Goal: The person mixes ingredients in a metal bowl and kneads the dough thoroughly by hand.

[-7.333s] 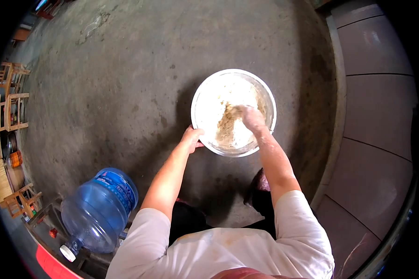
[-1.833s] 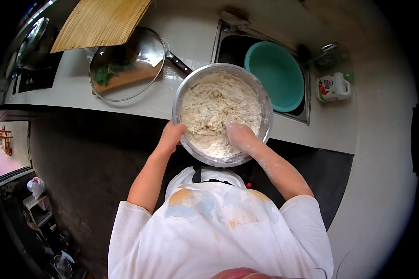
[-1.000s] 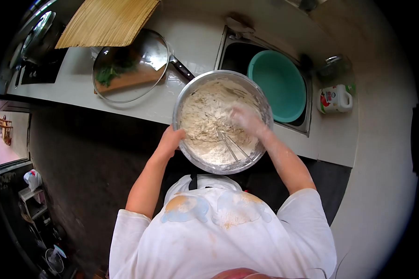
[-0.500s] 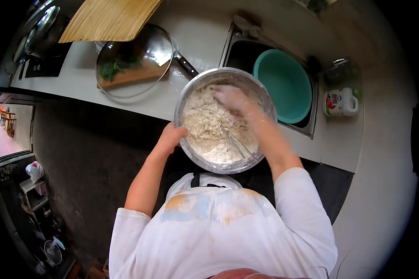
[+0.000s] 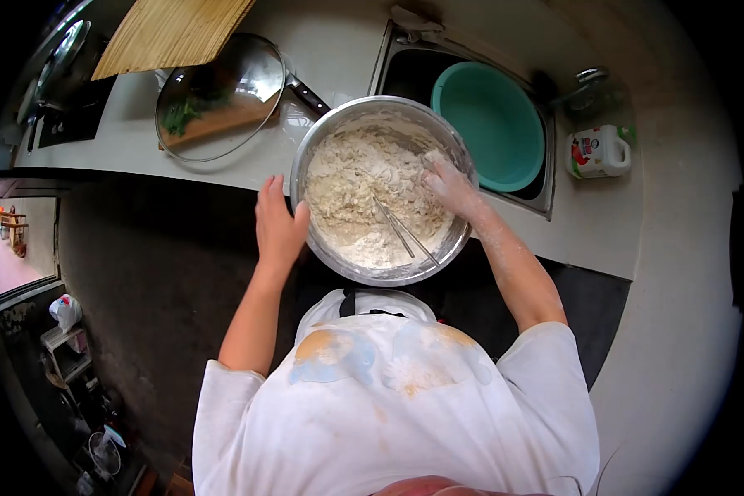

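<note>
A large steel bowl (image 5: 300, 157) stands at the counter edge, holding shaggy, floury dough (image 5: 364, 178) with loose dry flour toward its near side. A pair of thin metal chopsticks (image 5: 405, 230) leans in the dough, tips buried. My left hand (image 5: 279, 225) is open beside the bowl's left rim, fingers stretched out and thumb apart; whether it touches the rim I cannot tell. Inside the bowl's right side is my right hand (image 5: 452, 186), coated in flour, its fingers extended over the dough and holding nothing I can see.
A green basin (image 5: 504, 124) sits in the sink (image 5: 546, 186) right of the bowl. Behind the bowl's left, a glass lid (image 5: 223, 99) covers greens on a wooden board (image 5: 215, 126). A white jug (image 5: 599, 153) stands at right; a slatted mat (image 5: 174, 33) overhangs the back.
My left hand has let go of the bowl's rim and spread its fingers. My right hand has moved from the far middle of the dough to the bowl's right side.
</note>
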`<state>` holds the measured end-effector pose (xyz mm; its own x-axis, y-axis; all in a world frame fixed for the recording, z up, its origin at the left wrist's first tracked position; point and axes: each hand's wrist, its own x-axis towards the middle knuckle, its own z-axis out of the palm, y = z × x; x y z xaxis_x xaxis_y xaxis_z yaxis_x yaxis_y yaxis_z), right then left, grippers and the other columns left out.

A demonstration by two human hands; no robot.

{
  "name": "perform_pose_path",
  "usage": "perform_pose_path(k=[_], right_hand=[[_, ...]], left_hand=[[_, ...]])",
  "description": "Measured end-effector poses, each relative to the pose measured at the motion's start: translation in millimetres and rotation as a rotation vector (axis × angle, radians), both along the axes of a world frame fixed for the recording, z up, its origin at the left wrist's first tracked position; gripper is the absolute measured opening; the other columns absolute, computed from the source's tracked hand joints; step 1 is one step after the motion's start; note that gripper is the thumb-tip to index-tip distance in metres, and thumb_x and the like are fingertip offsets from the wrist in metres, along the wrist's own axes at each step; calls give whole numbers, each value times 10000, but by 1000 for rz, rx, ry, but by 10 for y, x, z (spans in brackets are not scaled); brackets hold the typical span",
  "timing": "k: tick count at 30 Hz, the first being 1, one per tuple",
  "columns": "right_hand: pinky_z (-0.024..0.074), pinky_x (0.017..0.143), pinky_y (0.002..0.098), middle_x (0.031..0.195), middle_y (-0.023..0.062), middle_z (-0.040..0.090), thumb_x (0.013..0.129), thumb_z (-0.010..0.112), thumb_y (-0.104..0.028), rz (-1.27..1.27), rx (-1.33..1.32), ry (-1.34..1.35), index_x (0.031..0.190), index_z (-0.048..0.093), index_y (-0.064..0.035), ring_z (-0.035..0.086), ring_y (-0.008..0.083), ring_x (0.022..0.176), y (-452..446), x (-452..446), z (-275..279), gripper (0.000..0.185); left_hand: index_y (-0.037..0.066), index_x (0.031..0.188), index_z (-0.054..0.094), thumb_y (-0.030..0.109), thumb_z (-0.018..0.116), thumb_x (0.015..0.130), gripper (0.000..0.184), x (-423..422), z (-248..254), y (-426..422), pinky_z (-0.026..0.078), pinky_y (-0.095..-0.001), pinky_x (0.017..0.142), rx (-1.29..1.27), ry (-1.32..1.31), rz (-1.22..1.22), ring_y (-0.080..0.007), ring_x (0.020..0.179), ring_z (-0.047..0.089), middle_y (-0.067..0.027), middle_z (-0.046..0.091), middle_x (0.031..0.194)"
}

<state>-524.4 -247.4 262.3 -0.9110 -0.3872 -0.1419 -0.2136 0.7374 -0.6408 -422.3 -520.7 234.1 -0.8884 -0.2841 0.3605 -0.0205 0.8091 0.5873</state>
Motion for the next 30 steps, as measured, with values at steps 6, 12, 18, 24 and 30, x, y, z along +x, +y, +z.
perform_pose_path(k=[6, 12, 18, 24, 30], right_hand=[[397, 818, 382, 986, 240, 543, 804, 490, -217, -32, 63, -135, 1008, 514, 36, 512, 353, 960, -85, 123, -156, 326], [417, 714, 390, 821, 235, 562, 791, 489, -240, 73, -82, 106, 831, 564, 38, 550, 348, 813, -66, 232, 34, 291], [416, 652, 363, 758, 195, 574, 805, 473, -252, 83, -215, -198, 801, 591, 25, 562, 273, 725, -168, 454, -173, 301], [423, 595, 308, 710, 94, 588, 848, 451, -223, -62, -650, -622, 793, 599, 30, 554, 165, 698, -468, 523, -281, 298], [444, 594, 312, 766, 100, 582, 852, 450, -185, -396, -1028, -977, 854, 560, 32, 553, 179, 689, -696, 599, -77, 243]], left_hand=[[-17, 942, 520, 201, 483, 830, 248, 219, 218, 716, 485, -293, 615, 1301, -847, -340, -198, 688, 556, -103, 543, 862], [-3, 863, 519, 215, 487, 813, 226, 52, 28, 1165, 525, -381, 655, 1735, -1094, -139, -269, 687, 574, -122, 540, 778], [57, 677, 471, 193, 454, 804, 187, 123, 266, 811, 478, -334, 474, 1730, -887, -116, -220, 529, 538, -65, 479, 589], [86, 620, 420, 243, 433, 815, 250, 250, 534, 905, 378, -300, 365, 1677, -866, -181, -192, 438, 483, -32, 389, 494], [87, 606, 410, 229, 434, 798, 240, 272, 485, 921, 386, -296, 364, 1533, -802, -206, -177, 417, 453, -31, 375, 478]])
